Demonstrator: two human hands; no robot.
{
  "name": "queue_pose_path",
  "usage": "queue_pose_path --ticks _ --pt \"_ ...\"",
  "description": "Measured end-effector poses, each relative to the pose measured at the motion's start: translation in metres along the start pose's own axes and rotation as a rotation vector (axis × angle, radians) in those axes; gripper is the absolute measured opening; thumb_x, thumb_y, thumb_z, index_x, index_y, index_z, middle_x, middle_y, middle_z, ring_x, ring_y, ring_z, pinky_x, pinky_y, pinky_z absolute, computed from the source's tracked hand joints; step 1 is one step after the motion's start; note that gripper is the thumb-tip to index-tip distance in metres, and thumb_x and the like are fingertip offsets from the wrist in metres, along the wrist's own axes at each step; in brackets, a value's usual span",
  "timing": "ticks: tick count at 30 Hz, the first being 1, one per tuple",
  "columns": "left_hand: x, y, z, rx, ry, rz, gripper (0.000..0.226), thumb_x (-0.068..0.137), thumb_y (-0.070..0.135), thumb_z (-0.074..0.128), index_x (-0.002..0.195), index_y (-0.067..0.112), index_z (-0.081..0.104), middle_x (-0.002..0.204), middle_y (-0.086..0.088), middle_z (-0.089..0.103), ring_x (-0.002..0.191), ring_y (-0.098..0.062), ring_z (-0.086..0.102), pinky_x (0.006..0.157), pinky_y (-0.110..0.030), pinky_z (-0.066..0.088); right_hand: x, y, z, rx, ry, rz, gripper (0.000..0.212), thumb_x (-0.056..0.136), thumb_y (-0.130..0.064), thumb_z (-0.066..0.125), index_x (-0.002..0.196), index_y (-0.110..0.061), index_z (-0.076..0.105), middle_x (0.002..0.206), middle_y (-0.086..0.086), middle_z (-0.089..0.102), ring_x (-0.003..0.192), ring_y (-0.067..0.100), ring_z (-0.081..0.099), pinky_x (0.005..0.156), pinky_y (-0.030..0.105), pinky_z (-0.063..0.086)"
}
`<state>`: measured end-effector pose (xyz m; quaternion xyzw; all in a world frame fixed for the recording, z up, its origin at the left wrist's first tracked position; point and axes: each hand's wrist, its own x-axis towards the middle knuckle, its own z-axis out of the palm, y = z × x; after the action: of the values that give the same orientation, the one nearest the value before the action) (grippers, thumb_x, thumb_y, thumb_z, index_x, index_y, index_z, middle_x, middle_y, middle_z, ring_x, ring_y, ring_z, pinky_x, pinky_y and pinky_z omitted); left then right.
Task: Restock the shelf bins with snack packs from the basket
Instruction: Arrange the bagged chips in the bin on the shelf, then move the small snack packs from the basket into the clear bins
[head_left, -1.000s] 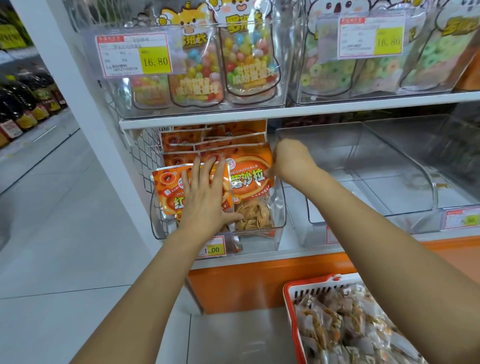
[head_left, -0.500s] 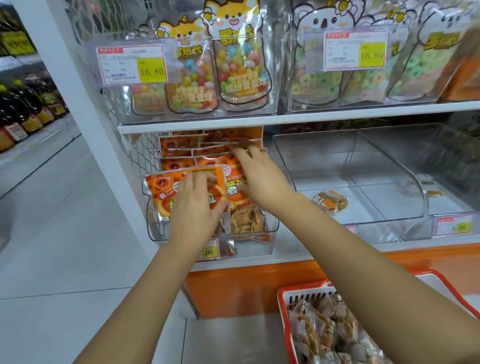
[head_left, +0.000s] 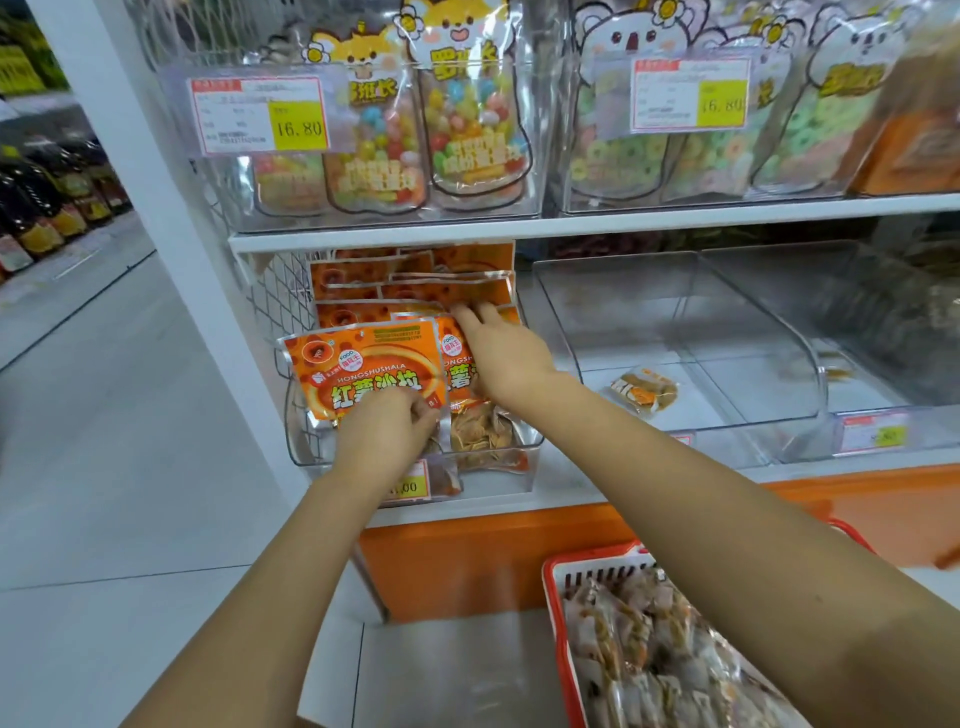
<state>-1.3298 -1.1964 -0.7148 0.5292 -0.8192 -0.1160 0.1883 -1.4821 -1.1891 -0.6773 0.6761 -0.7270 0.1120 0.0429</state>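
Pack, glossy orange, in left hand

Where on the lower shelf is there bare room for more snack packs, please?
The middle clear bin is mostly bare, with one small pack near its front; the right clear bin looks nearly bare too. The left bin is crowded with orange packs.

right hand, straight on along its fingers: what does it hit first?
The right hand points up and back into the bin. Its fingertips lie at the rear orange packs, so those come first, probably at once, though depth is unclear.
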Motion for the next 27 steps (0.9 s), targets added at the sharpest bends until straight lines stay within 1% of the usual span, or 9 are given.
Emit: queue_pose_path --ticks 5,10,13,15,17,19,22,25,27 --pt "-0.002 -0.001 -0.002 0.018 0.064 -0.011 0.024 0.093 0.031 0.055 0.077 0.016 0.065 0.067 0.001 0.062 0.069 -0.021 0.059 0.051 -0.028 0.029 -0.011 0.001 0.009 -0.029 0.018 0.011 0.089 0.082 -0.001 0.064 0.15 -0.02 0.01 0.152 0.01 0.022 0.107 0.036 0.058 0.064 0.036 0.039" --pt "-0.011 0.013 -0.01 -0.176 0.195 0.124 0.024 0.094 0.03 0.055 0.077 0.017 0.066 0.066 0.003 0.064 0.065 -0.018 0.059 0.054 -0.029 0.038 -0.029 0.005 -0.011 0.08 -0.029 -0.007 0.093 0.083 -0.006 0.067 0.152 -0.016 0.006 0.158 0.013 0.002 0.117 0.037 0.053 0.085 0.039 0.047" --pt "-0.025 0.03 -0.014 -0.337 0.297 0.273 0.03 0.095 0.03 0.055 0.071 0.014 0.062 0.06 0.001 0.061 0.059 -0.018 0.058 0.055 -0.034 0.044 -0.054 0.019 -0.043 0.113 0.034 -0.114 0.057 0.089 -0.019 0.062 0.141 -0.013 0.039 0.147 0.011 0.034 0.112 0.031 0.056 0.085 0.036 0.046" --pt "-0.036 0.042 -0.011 -0.382 0.319 0.336 0.038 0.095 0.033 0.054 0.064 0.011 0.055 0.053 0.001 0.052 0.051 -0.015 0.049 0.05 -0.031 0.036 -0.076 0.034 -0.061 0.019 0.063 -0.148 0.027 0.093 -0.029 0.056 0.114 -0.012 0.058 0.116 0.008 0.06 0.1 0.026 0.059 0.075 0.033 0.043" --pt "-0.047 0.054 -0.003 -0.396 0.299 0.389 0.041 0.092 0.035 0.052 0.058 0.013 0.047 0.048 0.002 0.042 0.047 -0.014 0.041 0.049 -0.028 0.029 -0.099 0.052 -0.071 -0.052 0.049 -0.096 0.027 0.093 -0.04 0.053 0.089 -0.014 0.059 0.089 0.006 0.064 0.086 0.024 0.059 0.064 0.03 0.035" --pt "-0.059 0.068 0.011 -0.388 0.189 0.431 0.043 0.092 0.035 0.051 0.054 0.02 0.037 0.048 0.003 0.038 0.049 -0.017 0.04 0.051 -0.031 0.03 -0.125 0.073 -0.068 -0.062 0.0 -0.022 0.031 0.093 -0.043 0.054 0.077 -0.016 0.053 0.076 0.003 0.059 0.081 0.024 0.057 0.062 0.029 0.031" --pt "-0.074 0.082 0.045 -0.258 -0.088 0.387 0.046 0.094 0.034 0.054 0.054 0.022 0.035 0.052 0.004 0.041 0.055 -0.018 0.045 0.055 -0.032 0.035 -0.159 0.106 -0.047 -0.025 -0.139 0.065 0.029 0.091 -0.041 0.057 0.077 -0.016 0.054 0.083 0.006 0.062 0.087 0.022 0.057 0.067 0.031 0.038" --pt "-0.085 0.083 0.087 -0.08 -0.362 0.327 0.035 0.092 0.034 0.056 0.061 0.021 0.046 0.062 0.004 0.052 0.067 -0.019 0.052 0.06 -0.031 0.036 -0.19 0.137 -0.013 0.064 -0.353 0.17 0.02 0.088 -0.036 0.063 0.092 -0.016 0.061 0.095 0.005 0.064 0.093 0.022 0.059 0.07 0.027 0.038" --pt "-0.091 0.078 0.114 0.03 -0.547 0.29 0.018 0.091 0.032 0.056 0.081 0.02 0.064 0.086 0.001 0.066 0.083 -0.018 0.06 0.069 -0.03 0.045 -0.213 0.155 0.015 0.081 -0.451 0.225 0.034 0.087 -0.033 0.066 0.116 -0.016 0.06 0.118 0.004 0.062 0.109 0.022 0.056 0.082 0.029 0.044"
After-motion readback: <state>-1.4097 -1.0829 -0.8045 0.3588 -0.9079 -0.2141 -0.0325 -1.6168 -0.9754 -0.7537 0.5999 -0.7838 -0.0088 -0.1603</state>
